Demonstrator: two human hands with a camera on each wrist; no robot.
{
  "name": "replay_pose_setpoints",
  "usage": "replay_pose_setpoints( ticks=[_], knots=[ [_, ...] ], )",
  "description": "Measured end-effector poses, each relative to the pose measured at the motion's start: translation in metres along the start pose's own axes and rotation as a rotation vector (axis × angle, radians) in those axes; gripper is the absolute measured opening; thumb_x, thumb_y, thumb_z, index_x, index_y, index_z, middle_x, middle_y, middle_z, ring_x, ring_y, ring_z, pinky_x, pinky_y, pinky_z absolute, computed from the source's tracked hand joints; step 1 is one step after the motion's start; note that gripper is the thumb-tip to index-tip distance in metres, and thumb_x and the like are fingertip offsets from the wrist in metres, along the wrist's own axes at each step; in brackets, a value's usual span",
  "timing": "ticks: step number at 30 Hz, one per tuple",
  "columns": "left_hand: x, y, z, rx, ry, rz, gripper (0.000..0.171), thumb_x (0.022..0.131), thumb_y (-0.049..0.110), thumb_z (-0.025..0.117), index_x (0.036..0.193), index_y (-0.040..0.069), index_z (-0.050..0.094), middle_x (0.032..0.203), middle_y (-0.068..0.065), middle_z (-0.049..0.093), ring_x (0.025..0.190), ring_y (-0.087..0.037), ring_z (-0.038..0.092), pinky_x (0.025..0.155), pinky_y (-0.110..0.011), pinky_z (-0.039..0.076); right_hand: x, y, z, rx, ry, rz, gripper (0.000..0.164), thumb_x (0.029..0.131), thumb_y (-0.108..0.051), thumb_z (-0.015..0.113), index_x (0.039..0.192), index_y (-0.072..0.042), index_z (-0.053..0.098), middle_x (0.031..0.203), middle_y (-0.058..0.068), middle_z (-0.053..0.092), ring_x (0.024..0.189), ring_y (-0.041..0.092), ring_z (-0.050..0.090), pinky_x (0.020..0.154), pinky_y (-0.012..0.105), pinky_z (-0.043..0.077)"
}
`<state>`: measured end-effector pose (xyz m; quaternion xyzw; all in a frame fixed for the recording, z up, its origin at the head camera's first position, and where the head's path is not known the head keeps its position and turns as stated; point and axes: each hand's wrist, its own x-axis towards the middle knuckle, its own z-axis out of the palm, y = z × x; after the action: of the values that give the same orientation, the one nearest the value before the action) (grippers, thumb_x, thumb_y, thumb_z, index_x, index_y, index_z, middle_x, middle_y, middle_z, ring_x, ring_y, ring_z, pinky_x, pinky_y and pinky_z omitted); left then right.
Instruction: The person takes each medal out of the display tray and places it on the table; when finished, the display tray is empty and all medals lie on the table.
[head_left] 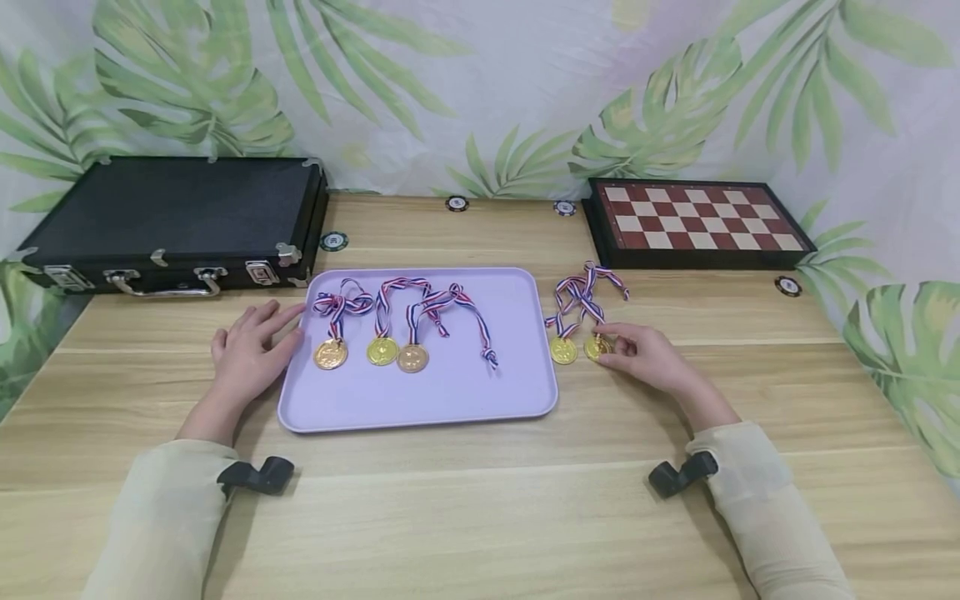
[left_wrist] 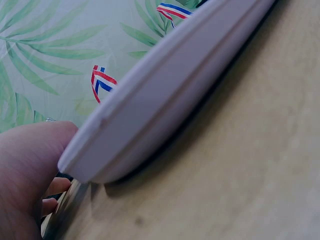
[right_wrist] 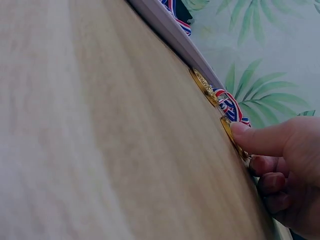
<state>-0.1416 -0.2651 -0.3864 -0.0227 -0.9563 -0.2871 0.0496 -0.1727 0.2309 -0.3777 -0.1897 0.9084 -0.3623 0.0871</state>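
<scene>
Three medals with red, white and blue ribbons lie on the lilac tray: a copper-toned medal, a gold one and a bronze-toned one. My left hand rests at the tray's left edge, its thumb touching the rim in the left wrist view. On the table just right of the tray lie two gold medals, their ribbons bunched together above them. The left one lies by the rim. My right hand pinches the right gold medal at its edge, thumb on top in the right wrist view.
A black case with metal latches stands at the back left. The folded chessboard box sits at the back right. Several poker chips lie about, among them a green-edged chip and a black one.
</scene>
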Motion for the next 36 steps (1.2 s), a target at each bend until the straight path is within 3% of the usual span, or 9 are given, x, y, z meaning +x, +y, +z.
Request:
replay_pose_setpoints(
  ticks=[6,10,14,19,23,28,33,36],
  knots=[
    [-0.002,-0.002,-0.001,0.004,-0.002,-0.004,0.046,0.089,0.033,0.039,0.128,0.010,0.042,0.134,-0.025,0.024,0.124,-0.042,0.007,0.091,-0.059,-0.009,0.007,-0.024,-0.006,0.133,0.063,-0.029,0.049,0.078,-0.011,0.064,0.122,0.000,0.046,0.067,0.007,0.053,0.054,0.014,0.043,0.045,0.023,0.035],
    [-0.003,-0.002,-0.002,0.007,-0.002,-0.010,0.045,0.089,0.034,0.039,0.128,0.010,0.042,0.134,-0.025,0.024,0.124,-0.043,0.007,0.091,-0.059,-0.009,0.018,-0.063,0.000,0.229,0.107,-0.181,0.044,0.078,-0.004,0.063,0.119,0.001,0.048,0.070,0.008,0.055,0.056,0.014,0.046,0.048,0.021,0.038],
    [-0.002,-0.001,-0.001,0.009,-0.007,-0.016,0.045,0.089,0.034,0.039,0.128,0.011,0.041,0.134,-0.024,0.024,0.124,-0.042,0.007,0.091,-0.059,-0.009,0.033,-0.102,0.020,0.287,0.055,-0.352,0.042,0.075,0.001,0.064,0.115,0.003,0.050,0.071,0.005,0.056,0.058,0.014,0.047,0.051,0.021,0.039],
    [-0.002,-0.001,-0.001,0.007,-0.009,-0.022,0.045,0.089,0.034,0.039,0.128,0.010,0.042,0.134,-0.024,0.024,0.124,-0.041,0.006,0.091,-0.059,-0.009,0.050,-0.138,0.051,0.297,-0.037,-0.421,0.041,0.076,-0.006,0.065,0.115,-0.002,0.052,0.075,0.001,0.056,0.062,0.013,0.046,0.053,0.024,0.039],
    [-0.002,-0.001,-0.002,0.005,-0.003,-0.025,0.045,0.089,0.033,0.039,0.128,0.010,0.042,0.134,-0.025,0.024,0.124,-0.042,0.007,0.091,-0.059,-0.009,0.066,-0.153,0.080,0.229,-0.115,-0.439,0.041,0.075,-0.009,0.066,0.113,-0.002,0.054,0.079,0.003,0.057,0.067,0.013,0.050,0.058,0.026,0.043],
    [-0.003,-0.002,-0.003,0.009,-0.005,-0.032,0.045,0.089,0.034,0.038,0.128,0.011,0.041,0.135,-0.024,0.023,0.124,-0.041,0.006,0.091,-0.058,-0.010,0.082,-0.157,0.113,-0.008,-0.195,-0.406,0.045,0.075,-0.018,0.068,0.114,-0.002,0.053,0.082,0.004,0.057,0.073,0.012,0.051,0.067,0.018,0.041],
    [-0.004,0.001,-0.004,0.009,-0.004,-0.030,0.045,0.089,0.034,0.039,0.128,0.011,0.042,0.135,-0.024,0.023,0.124,-0.042,0.007,0.091,-0.059,-0.009,0.090,-0.154,0.130,-0.165,-0.164,-0.343,0.050,0.073,-0.029,0.068,0.115,-0.005,0.053,0.082,0.000,0.053,0.074,0.010,0.047,0.066,0.019,0.038],
    [-0.002,0.002,-0.003,0.003,-0.003,-0.019,0.045,0.089,0.034,0.039,0.128,0.012,0.042,0.135,-0.024,0.024,0.124,-0.042,0.007,0.091,-0.058,-0.009,0.091,-0.150,0.133,-0.206,-0.121,-0.306,0.050,0.073,-0.031,0.068,0.113,-0.006,0.055,0.081,-0.001,0.049,0.073,0.010,0.045,0.064,0.021,0.037]
  ],
)
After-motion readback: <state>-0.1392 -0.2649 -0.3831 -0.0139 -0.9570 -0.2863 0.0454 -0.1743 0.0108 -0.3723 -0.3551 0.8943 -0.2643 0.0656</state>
